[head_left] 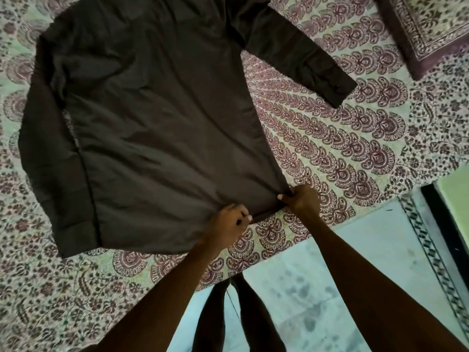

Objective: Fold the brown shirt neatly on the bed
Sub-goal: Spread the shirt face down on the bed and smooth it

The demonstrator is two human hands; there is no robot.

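Observation:
The brown shirt [157, 118] lies spread flat, back side up, on the patterned bed sheet [337, 153]. One long sleeve [302, 59] stretches out to the upper right; the other sleeve [50, 158] lies along the shirt's left side. My left hand [228, 224] pinches the bottom hem near the bed's front edge. My right hand [302, 199] grips the hem's right corner, a short way from the left hand. Both arms reach in from the bottom of the view.
A pillow [426, 29] in matching print sits at the upper right. The bed's edge runs diagonally at the lower right, with a pale tiled floor [342, 262] below it. My legs [241, 313] stand against the bed. A dark frame [444, 219] stands at the far right.

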